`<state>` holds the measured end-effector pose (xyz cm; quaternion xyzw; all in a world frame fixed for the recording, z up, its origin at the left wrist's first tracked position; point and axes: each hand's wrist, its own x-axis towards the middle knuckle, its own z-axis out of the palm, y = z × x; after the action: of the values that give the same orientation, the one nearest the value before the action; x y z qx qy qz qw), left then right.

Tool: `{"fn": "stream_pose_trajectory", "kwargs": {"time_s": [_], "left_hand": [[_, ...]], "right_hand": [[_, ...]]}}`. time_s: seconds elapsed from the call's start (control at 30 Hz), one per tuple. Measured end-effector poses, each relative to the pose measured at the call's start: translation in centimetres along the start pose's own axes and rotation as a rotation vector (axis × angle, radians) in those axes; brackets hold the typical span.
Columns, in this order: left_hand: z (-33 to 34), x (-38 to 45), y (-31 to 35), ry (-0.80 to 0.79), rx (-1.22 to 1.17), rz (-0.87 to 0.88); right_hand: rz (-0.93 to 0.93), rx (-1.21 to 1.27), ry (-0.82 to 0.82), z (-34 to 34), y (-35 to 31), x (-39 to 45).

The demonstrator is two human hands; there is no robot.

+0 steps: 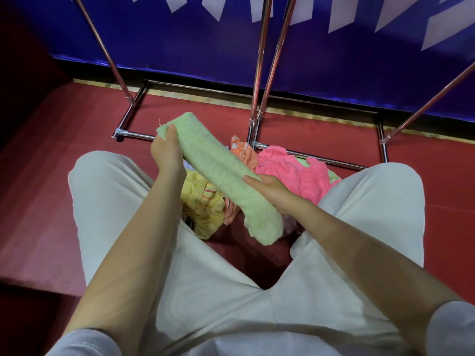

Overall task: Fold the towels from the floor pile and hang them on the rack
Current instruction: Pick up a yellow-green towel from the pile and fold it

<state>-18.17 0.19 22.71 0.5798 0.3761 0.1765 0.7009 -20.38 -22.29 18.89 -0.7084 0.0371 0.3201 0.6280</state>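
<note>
- Red floor (64,150) fills the frame, with a blue banner (180,42) across the top.
- Chrome rack (259,73) legs rise at upper centre; its base bars lie on the floor.
- Green towel (218,170), folded into a long strip, runs diagonally through the centre, held above the pile.
- Left hand (167,152) grasps its upper end, thumb on top.
- Right hand (270,188) grips it near the lower end.
- Pile (290,170) of pink, orange and yellow towels lies between the person's knees, beneath the strip.
</note>
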Motion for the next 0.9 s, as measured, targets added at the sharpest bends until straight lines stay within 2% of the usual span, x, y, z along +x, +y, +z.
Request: {"fn": "stream_pose_trajectory", "kwargs": {"time_s": [0.13, 0.27, 0.37, 0.47, 0.57, 0.63, 0.8, 0.9], "left_hand": [[-0.3, -0.1, -1.4, 0.031, 0.237, 0.207], [-0.4, -0.9, -3.2, 0.002, 0.495, 0.279], [-0.3, -0.7, -5.7, -0.155, 0.796, 0.310], [0.3, -1.0, -8.3, -0.445, 1.014, 0.294], [1.0, -2.9, -9.2, -0.668, 0.996, 0.289], [1.7, -3.6, -8.5, -0.768, 0.868, 0.275], [3.9, -4.2, -4.0, -0.885, 0.525, 0.288], [4.9, -3.7, -0.4, -0.877, 0.566, 0.321]], "right_hand": [[-0.030, -0.032, 0.024, -0.7, 0.1, -0.8], [-0.180, -0.253, 0.130, -1.4, 0.3, -0.9], [-0.281, -0.555, 0.159, -1.9, 0.2, -0.1], [-0.309, -0.914, 0.177, -2.0, -0.7, 0.6], [-0.295, -1.174, 0.068, -1.8, -2.3, 1.4], [-0.331, -1.195, 0.031, -2.0, -3.2, 1.6], [-0.405, -0.838, 0.027, -2.9, -8.2, 1.0], [-0.502, -0.764, 0.048, -3.2, -12.9, 0.5]]}}
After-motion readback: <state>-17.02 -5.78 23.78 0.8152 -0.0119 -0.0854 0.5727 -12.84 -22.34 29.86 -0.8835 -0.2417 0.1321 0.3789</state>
